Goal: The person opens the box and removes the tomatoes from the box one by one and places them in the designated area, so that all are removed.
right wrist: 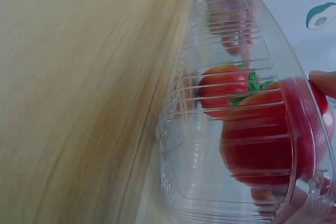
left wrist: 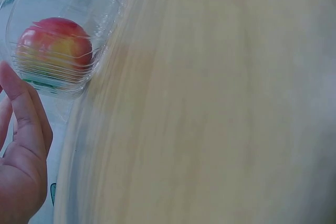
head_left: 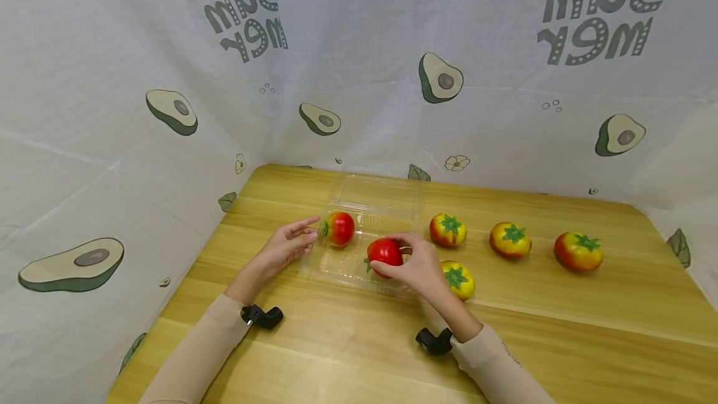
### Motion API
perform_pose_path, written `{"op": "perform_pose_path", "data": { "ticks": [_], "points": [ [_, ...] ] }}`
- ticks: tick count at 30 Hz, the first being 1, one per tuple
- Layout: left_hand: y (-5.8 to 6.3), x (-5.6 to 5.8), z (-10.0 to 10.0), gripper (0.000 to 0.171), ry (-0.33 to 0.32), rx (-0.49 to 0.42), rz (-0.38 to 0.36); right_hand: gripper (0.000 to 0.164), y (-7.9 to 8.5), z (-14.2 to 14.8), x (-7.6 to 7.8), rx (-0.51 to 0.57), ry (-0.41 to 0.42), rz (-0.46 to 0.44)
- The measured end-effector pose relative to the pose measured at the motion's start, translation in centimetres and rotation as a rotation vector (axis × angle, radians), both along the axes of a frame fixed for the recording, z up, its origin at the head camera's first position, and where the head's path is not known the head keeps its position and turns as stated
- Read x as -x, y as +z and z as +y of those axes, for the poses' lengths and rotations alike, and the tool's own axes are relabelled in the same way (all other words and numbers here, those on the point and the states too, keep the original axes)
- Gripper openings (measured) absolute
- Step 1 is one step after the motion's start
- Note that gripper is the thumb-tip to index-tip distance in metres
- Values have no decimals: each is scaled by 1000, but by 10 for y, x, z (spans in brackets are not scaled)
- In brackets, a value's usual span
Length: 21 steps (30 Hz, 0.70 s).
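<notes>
A clear plastic clamshell box (head_left: 336, 265) stands on the table with its lid (head_left: 377, 191) folded back. In its left part lies a red and yellow toy tomato (head_left: 341, 228), its green leaves facing left. My right hand (head_left: 417, 264) grips a redder tomato (head_left: 384, 255) between thumb and fingers, inside the box's right part; the right wrist view shows this tomato (right wrist: 262, 140) through the ribbed wall. At the box's left edge, my left hand (head_left: 286, 245) has loosely extended fingers and holds nothing. Whether its fingertips touch the box, I cannot tell.
To the right of the box lie several yellow-red tomatoes with green leaves: one near its back corner (head_left: 447, 230), one partly behind my right wrist (head_left: 459, 279), others (head_left: 510, 240) further right. A printed white cloth (head_left: 364, 80) hangs behind the wooden table (head_left: 336, 341).
</notes>
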<state>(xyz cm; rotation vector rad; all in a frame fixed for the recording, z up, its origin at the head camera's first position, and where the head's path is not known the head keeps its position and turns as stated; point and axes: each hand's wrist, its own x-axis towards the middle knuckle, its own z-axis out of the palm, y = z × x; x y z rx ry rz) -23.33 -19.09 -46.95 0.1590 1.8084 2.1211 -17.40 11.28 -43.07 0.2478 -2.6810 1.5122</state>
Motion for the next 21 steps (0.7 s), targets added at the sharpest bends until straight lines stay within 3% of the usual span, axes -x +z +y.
{"op": "perform_pose_path", "data": {
  "ticks": [21],
  "points": [
    [2,-1,1,53,-11,9,9,58,5,11,-3,83,22,9]
  ]
}}
